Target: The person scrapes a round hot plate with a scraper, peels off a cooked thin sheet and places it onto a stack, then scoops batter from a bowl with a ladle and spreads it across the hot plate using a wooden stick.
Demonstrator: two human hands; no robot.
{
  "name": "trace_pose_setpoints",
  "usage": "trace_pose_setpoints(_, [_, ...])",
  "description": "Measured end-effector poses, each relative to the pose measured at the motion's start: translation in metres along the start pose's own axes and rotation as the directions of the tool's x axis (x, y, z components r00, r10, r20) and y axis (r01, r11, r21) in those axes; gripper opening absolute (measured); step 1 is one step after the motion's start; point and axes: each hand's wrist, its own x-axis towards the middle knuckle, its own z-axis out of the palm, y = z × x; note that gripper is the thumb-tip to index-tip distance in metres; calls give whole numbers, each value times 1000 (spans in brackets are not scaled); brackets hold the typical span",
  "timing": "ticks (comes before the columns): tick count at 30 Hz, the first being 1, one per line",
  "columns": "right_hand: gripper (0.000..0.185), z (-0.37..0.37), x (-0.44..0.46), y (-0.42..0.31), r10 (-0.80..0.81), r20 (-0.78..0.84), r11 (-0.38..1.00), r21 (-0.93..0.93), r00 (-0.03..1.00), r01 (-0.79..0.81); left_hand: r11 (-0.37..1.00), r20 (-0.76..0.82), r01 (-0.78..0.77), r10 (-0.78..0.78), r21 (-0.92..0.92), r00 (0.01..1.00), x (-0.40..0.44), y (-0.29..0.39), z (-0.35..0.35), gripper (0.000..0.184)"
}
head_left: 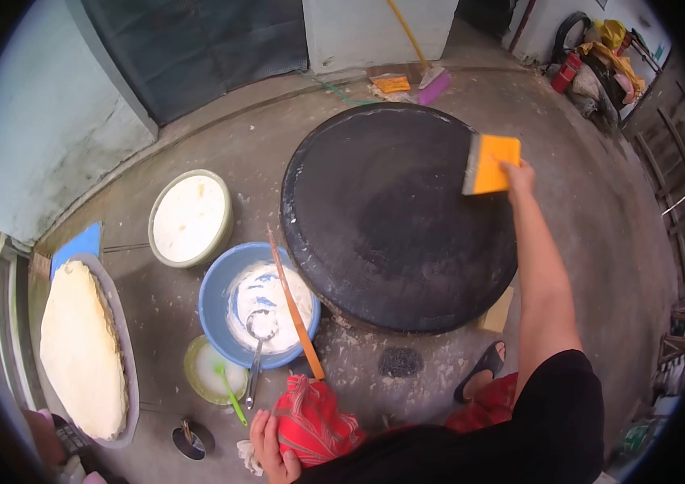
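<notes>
Left hand (pixel 274 446), open, fingers extended, laid against the red patterned cloth (pixel 318 419) over the knee; a crumpled white rag (pixel 249 457) just beside it, whether touching cannot be told. Roll-like dark ring (pixel 193 440), on the floor (pixel 616 242), left of the hand. Sandal (pixel 483 373), dark, worn on the right foot. Yellow-green bowl (pixel 191 367), holding whitish liquid and a bright green spoon (pixel 230 395), its handle leaning out over the rim. Blue basin (pixel 212 294), close by the bowl, inner surface streaked with a white substance; metal ladle (pixel 256 367) within, handle over the near rim; wooden strip (pixel 291 306), long and narrow, slanting across the basin's right side. Grey tray (pixel 130 403), far left, bearing a broad pale slab (pixel 84 347). Pale tub (pixel 224 238), beyond the basin, filled with white matter. Round black plate (pixel 383 242), large, dark-surfaced, right of the basin. Orange scraper (pixel 495 164), pale-edged, gripped in the right hand (pixel 522 179) above the plate's right side, its edge toward the plate's middle; contact with the surface cannot be told. Broom (pixel 435 85), purple-headed, yellow-handled, beyond the plate, beside an orange item (pixel 391 83). Fire extinguisher (pixel 566 73), red, at far right before a heap of bags
</notes>
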Motion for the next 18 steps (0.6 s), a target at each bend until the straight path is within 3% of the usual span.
trace_pose_setpoints(2, [32, -37, -7, 14, 24, -117, 983, -180, 993, -45, 962, 5, 67, -68, -266, 998, -21, -20, 11, 53])
trace_pose_setpoints(3, [32, -43, -25, 14, 29, -112, 981, -187, 993, -50, 961, 10, 77, -77, -266, 997, -24, -21, 11, 53])
trace_pose_setpoints(5, [37, -54, -66, 14, -22, -13, 969, -247, 1000, 18, 956, -9, 87, -93, -280, 996, -25, -20, 10, 54])
trace_pose_setpoints(7, [35, -28, -137, 7, -110, 135, 975, -179, 985, 133, 953, -2, 101, -106, -287, 994, -25, -19, 9, 53])
trace_pose_setpoints(9, [43, 1, -217, 4, -170, 396, 936, -220, 902, 273, 942, 6, 69, -71, -327, 997, -23, -17, 9, 53])
trace_pose_setpoints(10, [53, 14, -256, 12, -226, 533, 846, -308, 815, 436, 941, 11, 38, -37, -337, 999, -20, -15, 5, 50])
trace_pose_setpoints(11, [58, 24, -303, -8, -137, 718, 836, -286, 683, 468, 941, 3, 42, -44, -335, 999, -19, -13, 4, 50])
trace_pose_setpoints(13, [49, 39, -373, -44, -169, 913, 757, -121, 372, 641, 953, -65, -36, 17, -301, 998, -15, -15, 3, 48])
trace_pose_setpoints(14, [42, 48, -400, -68, -261, 929, 661, -27, 263, 750, 975, -138, -95, 68, -203, 988, -8, -17, 2, 47])
trace_pose_setpoints(15, [42, 51, -414, -82, -268, 938, 664, 14, 220, 748, 987, -206, -133, 113, -86, 972, -1, -19, -3, 46])
trace_pose_setpoints(17, [37, 70, -446, -105, -469, 882, 445, 271, -36, 853, 948, -159, -166, 214, 271, 964, 17, -16, -29, 46])
trace_pose_setpoints(18, [30, 76, -456, -118, -568, 816, 377, 374, -107, 847, 935, -107, -190, 230, 298, 967, 25, -20, -41, 43])
